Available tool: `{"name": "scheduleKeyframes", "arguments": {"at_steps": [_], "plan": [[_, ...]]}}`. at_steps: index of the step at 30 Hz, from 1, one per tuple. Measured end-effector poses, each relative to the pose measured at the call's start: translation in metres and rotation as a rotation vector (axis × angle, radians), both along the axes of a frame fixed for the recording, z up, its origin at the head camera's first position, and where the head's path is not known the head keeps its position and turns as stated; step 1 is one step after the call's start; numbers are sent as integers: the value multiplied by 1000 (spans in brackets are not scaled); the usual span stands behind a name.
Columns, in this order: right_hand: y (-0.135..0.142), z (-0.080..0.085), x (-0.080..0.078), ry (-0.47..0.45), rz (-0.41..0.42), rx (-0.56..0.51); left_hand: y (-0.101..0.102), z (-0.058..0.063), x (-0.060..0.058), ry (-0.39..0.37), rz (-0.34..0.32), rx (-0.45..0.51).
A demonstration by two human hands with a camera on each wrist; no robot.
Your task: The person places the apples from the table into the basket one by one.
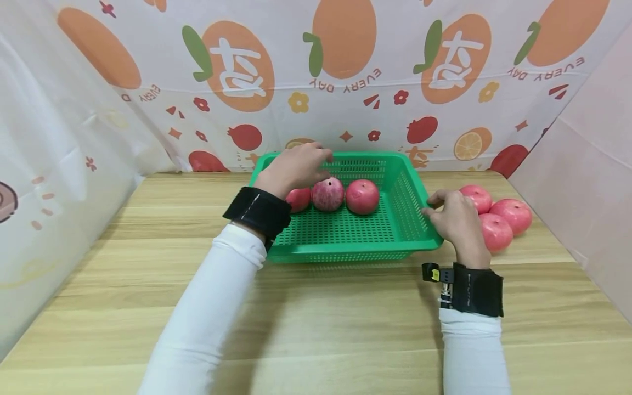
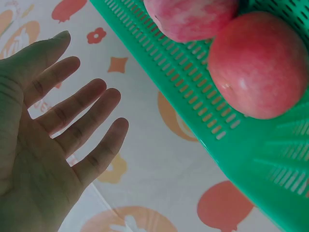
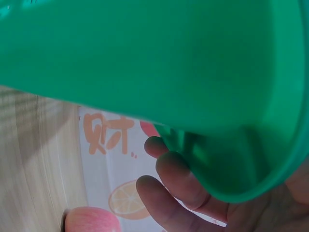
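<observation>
At the right rim (image 1: 417, 186) of the green basket (image 1: 345, 250), likely a stiff, secure handhold, right hand (image 1: 456, 219) grips; left hand (image 1: 296, 169) spreads empty fingers.

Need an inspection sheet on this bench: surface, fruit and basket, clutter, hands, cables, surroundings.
Surface: wood-grain table.
Job's things: green basket holding two red fruits and one streaked fruit, in a row; the leftmost is partly hidden in the head view. Three loose fruits sit outside, right of the basket.
Clutter: nothing seen.
Left hand: above the basket's left part, fingers spread, holding nothing.
Right hand: holds the basket's right rim.
Cables: nothing seen.
Surroundings: fruit-printed cloth behind the table.
</observation>
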State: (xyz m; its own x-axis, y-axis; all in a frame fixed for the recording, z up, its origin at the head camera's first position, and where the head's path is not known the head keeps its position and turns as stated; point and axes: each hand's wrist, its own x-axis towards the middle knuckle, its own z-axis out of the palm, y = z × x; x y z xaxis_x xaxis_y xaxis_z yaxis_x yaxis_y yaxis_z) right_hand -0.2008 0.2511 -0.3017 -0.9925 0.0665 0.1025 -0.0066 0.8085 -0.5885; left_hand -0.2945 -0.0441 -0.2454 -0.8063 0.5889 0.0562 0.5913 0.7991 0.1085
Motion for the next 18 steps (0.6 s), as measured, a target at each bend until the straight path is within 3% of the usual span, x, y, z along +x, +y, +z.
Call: {"name": "scheduleKeyframes", "arguments": {"at_steps": [9, 14, 18], "plan": [[0, 0, 0, 9, 6, 9, -31, -3, 3, -23, 54, -13], [0, 0, 0, 8, 8, 9, -45, 2, 7, -66, 79, -1], [0, 0, 0, 10, 7, 12, -54, 8, 10, -46, 91, 11]]}}
